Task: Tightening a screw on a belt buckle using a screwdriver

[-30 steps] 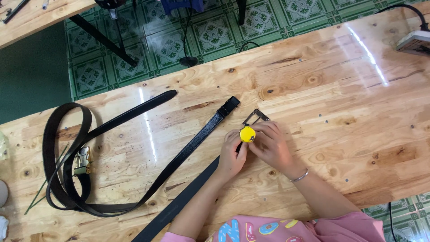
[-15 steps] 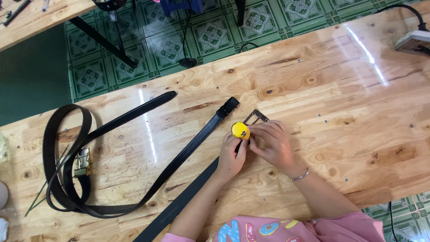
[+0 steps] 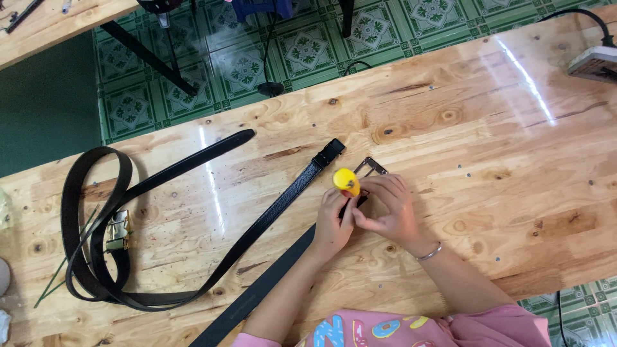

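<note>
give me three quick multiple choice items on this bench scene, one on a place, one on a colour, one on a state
1. Where does the coiled black belt lie?
A. left part of the wooden table
B. on the floor
C. across the person's arm

2. What colour is the small round-ended tool at the hands?
A. red
B. yellow
C. blue

3. How are the hands placed?
A. far apart
B. both off the table
C. close together at the tool

Answers: 1 A, the coil sits at the table's left. 2 B, its top is bright yellow. 3 C, left hand and right hand meet beside the metal buckle.
</note>
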